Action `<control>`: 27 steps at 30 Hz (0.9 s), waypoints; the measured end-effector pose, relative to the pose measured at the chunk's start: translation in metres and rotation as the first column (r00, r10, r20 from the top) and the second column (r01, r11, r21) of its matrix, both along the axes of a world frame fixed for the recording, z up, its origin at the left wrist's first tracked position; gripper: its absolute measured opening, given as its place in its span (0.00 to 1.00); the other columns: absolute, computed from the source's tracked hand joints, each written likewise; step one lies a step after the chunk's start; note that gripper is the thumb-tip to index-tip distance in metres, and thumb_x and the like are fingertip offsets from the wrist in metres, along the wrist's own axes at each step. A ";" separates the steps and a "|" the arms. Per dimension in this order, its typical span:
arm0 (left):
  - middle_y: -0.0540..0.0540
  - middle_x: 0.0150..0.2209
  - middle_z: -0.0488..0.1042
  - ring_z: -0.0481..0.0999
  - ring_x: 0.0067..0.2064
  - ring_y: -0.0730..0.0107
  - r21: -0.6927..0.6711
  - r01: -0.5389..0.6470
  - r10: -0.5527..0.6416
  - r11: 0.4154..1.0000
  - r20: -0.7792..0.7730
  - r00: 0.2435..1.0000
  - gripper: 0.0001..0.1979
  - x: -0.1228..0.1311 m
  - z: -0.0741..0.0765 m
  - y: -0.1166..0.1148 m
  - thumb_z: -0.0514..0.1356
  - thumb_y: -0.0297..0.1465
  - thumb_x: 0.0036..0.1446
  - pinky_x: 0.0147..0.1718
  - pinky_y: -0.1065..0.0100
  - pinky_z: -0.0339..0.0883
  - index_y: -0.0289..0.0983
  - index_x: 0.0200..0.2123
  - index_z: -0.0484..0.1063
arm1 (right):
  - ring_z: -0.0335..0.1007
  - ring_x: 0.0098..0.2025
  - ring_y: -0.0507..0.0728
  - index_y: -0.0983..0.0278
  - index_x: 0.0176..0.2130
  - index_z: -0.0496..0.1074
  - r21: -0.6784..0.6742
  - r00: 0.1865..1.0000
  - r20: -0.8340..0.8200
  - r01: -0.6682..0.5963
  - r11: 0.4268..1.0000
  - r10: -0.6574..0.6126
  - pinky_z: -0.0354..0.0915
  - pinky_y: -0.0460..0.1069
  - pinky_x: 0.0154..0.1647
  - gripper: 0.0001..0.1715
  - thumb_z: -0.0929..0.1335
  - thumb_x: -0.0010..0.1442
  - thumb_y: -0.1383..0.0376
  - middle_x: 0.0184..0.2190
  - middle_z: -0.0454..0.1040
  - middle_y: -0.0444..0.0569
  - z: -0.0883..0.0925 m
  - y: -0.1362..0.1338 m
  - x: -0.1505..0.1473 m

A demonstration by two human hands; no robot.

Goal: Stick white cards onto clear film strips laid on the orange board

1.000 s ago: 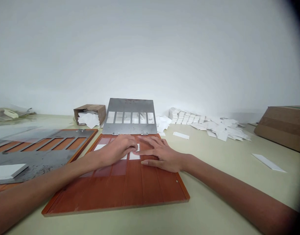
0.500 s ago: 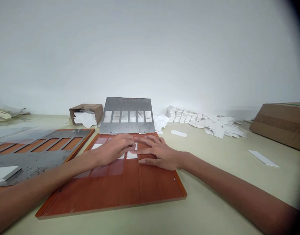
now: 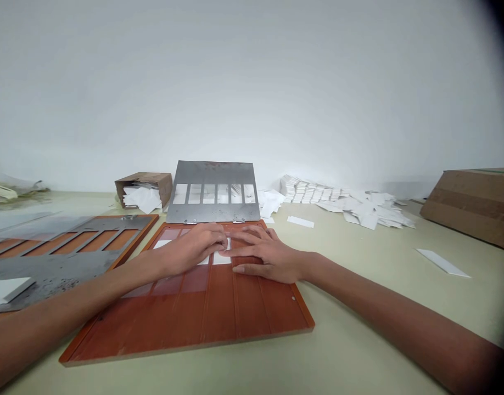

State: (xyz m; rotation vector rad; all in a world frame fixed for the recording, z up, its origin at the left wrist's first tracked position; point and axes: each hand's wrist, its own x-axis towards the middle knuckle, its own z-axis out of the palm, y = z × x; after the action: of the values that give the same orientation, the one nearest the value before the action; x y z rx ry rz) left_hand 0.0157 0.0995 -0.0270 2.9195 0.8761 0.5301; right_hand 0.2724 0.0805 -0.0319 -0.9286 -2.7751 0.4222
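Observation:
An orange-brown grooved board [image 3: 153, 329] lies in front of me, with a hinged metal frame [image 3: 214, 213] raised at its far edge. My left hand [image 3: 198, 246] rests on the board, fingers curled together at the edge of a small white card [image 3: 222, 258]; whatever they pinch is hidden. Stretched and spread, the fingers of my right hand [image 3: 270, 255] lie on the board, the forefinger reaching to that card. Clear pinkish film [image 3: 194, 281] covers part of the board's left side, over another white piece [image 3: 161, 243] partly behind my left arm.
On the left is a second board with a slotted metal frame [image 3: 87, 264], bearing a white stack [image 3: 9, 291]. A box of papers [image 3: 163, 192] stands behind. Stacked white cards [image 3: 309, 190], loose papers [image 3: 371, 211] and a cardboard box [image 3: 474, 206] lie to the right.
The view has shifted very slightly. Both hands keep almost the same place and pose on the board.

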 end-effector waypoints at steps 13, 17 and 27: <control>0.45 0.37 0.74 0.71 0.40 0.64 0.010 0.014 -0.013 1.000 -0.016 1.000 0.16 0.001 0.003 -0.002 0.49 0.30 0.73 0.40 0.64 0.63 0.37 0.35 0.74 | 0.33 0.74 0.71 0.33 0.68 0.55 -0.026 1.000 0.012 -0.004 1.000 0.005 0.36 0.75 0.69 0.30 0.57 0.70 0.39 0.73 0.48 0.30 0.001 0.000 0.000; 0.45 0.37 0.74 0.71 0.40 0.64 0.009 0.036 -0.036 0.999 -0.009 0.999 0.16 0.001 0.004 -0.002 0.49 0.30 0.72 0.40 0.64 0.64 0.37 0.36 0.75 | 0.33 0.73 0.73 0.35 0.69 0.53 -0.048 1.000 0.015 -0.025 0.999 0.025 0.33 0.76 0.68 0.30 0.56 0.71 0.41 0.73 0.49 0.30 0.000 0.002 0.000; 0.43 0.41 0.77 0.74 0.44 0.61 -0.044 0.060 -0.062 0.997 -0.040 0.997 0.15 -0.002 0.008 0.000 0.50 0.30 0.72 0.44 0.63 0.65 0.37 0.42 0.78 | 0.33 0.74 0.71 0.36 0.69 0.55 -0.101 1.000 0.019 -0.011 0.995 0.013 0.30 0.74 0.70 0.30 0.53 0.72 0.41 0.72 0.52 0.29 0.001 0.003 0.002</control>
State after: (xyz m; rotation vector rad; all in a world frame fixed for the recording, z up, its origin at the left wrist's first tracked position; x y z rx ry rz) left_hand 0.0139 0.0997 -0.0188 2.9180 0.7891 0.4426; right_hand 0.2743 0.0837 -0.0312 -0.9429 -2.8012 0.5632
